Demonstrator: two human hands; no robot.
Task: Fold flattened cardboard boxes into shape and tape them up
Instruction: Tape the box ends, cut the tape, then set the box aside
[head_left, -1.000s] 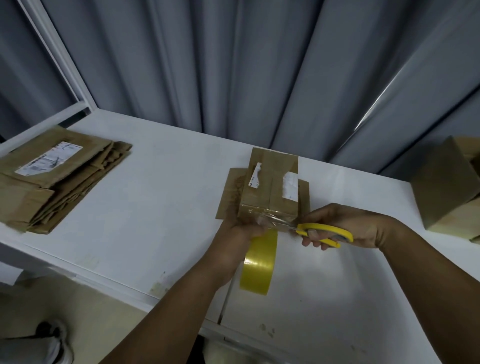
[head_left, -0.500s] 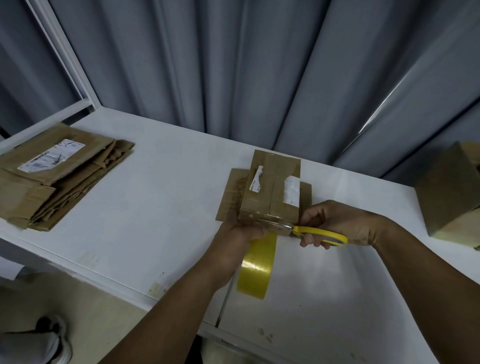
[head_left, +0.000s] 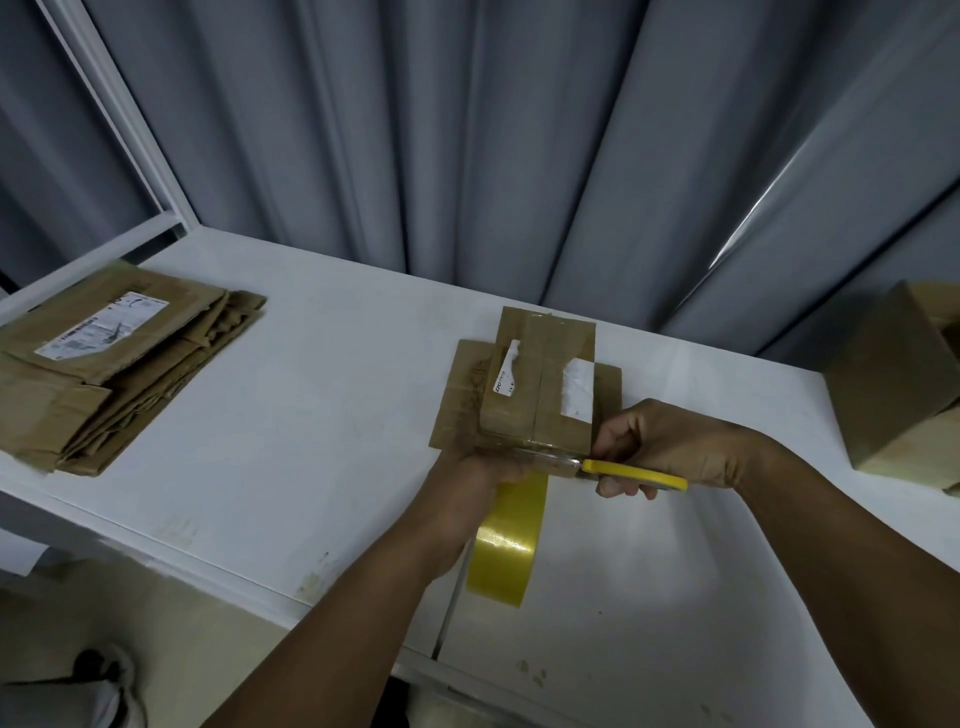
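A small folded cardboard box (head_left: 540, 384) with white label scraps and clear tape stands on the white table (head_left: 311, 415), its flaps spread flat beneath it. My left hand (head_left: 478, 467) holds the yellow tape roll (head_left: 506, 540) upright against the box's near edge. My right hand (head_left: 660, 447) grips yellow-handled scissors (head_left: 623, 470). Their blades reach left across the tape strip between roll and box.
A stack of flattened cardboard boxes (head_left: 119, 364) lies at the table's left end. Assembled boxes (head_left: 893, 384) stand at the right edge. Grey curtains hang behind the table. A shoe (head_left: 98, 680) shows on the floor at lower left.
The scissors have slid left toward the tape at the box's near edge, and their handles have closed together. The left hand and roll stay put.
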